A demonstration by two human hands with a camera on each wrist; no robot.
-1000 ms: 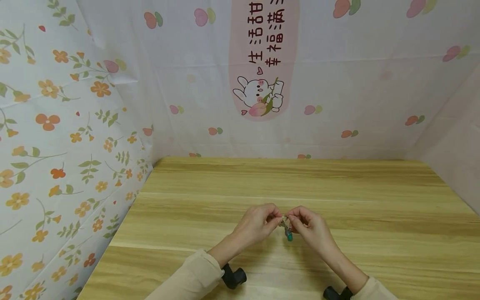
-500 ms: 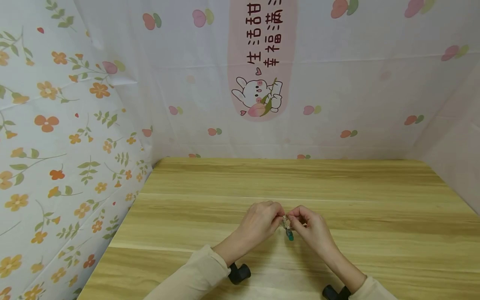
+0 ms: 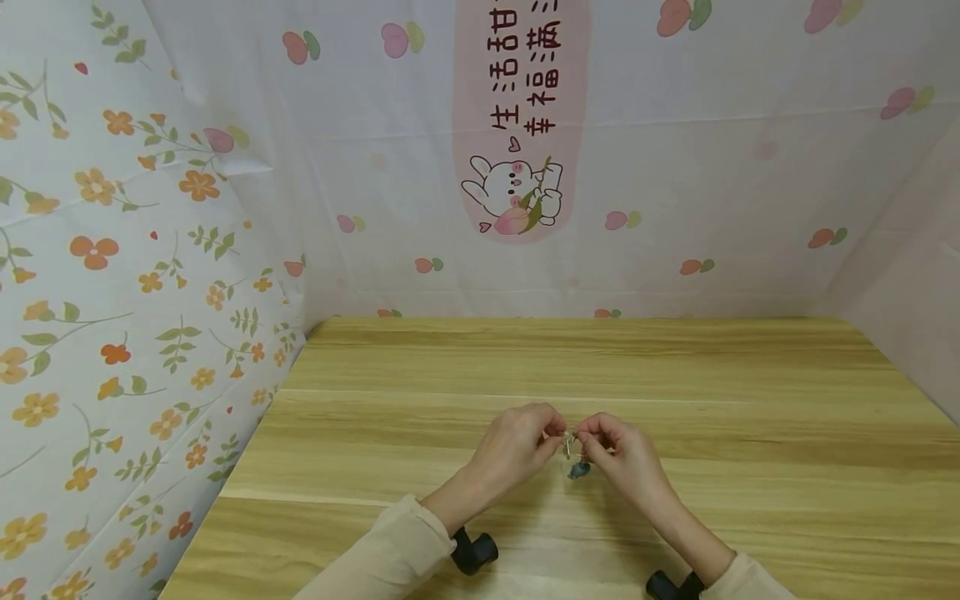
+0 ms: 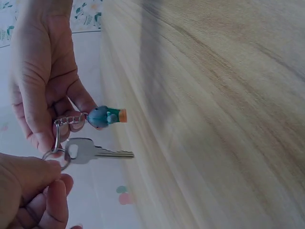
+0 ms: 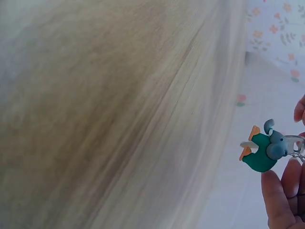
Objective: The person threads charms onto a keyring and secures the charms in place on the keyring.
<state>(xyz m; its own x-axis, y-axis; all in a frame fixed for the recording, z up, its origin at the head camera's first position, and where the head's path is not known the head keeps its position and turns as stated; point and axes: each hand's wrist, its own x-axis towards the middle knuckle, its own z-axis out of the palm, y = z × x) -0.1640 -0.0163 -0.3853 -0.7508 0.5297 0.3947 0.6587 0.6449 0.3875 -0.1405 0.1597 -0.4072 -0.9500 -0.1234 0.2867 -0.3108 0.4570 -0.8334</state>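
In the head view both hands meet above the table, just right of its middle. My left hand (image 3: 517,442) pinches a small metal key ring (image 4: 66,164) between thumb and forefinger. A silver key (image 4: 85,151) hangs on that ring. Opposite it, my right hand (image 3: 622,454) pinches a second metal ring (image 4: 57,136), which touches the first. A short chain (image 4: 71,119) joins this ring to a small figure charm (image 5: 263,151) with a grey-blue head, green body and orange feet. Whether the two rings are linked cannot be made out.
The wooden table (image 3: 420,367) spreads out around the hands. Black camera mounts (image 3: 474,552) sit under both wrists. A patterned cloth (image 3: 360,167) rises behind the table, and a flowered cloth (image 3: 97,333) hangs at the left.
The charm has turned under the hands, from its green side to its grey-blue side. My left hand shifted right, then slightly back left. The right hand has hardly moved.
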